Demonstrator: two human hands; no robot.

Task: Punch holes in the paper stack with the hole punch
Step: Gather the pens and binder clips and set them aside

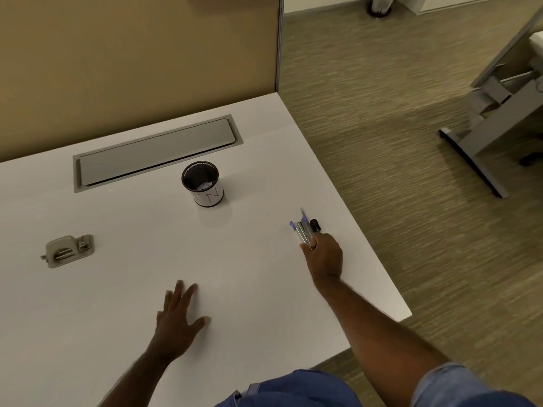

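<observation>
A grey metal hole punch (68, 250) lies at the left of the white desk (117, 289), far from both hands. My right hand (323, 257) is closed around a bundle of pens (305, 229) near the desk's right edge, their tips pointing away from me. My left hand (179, 314) rests flat on the desk with fingers spread, holding nothing. No paper stack is visible in the head view.
A black mesh pen cup (202, 183) with a white label stands mid-desk. Behind it a grey cable hatch (155, 151) is set into the desk, before a tan partition. The desk's right edge drops to carpet; another desk's grey leg (476, 142) stands at right.
</observation>
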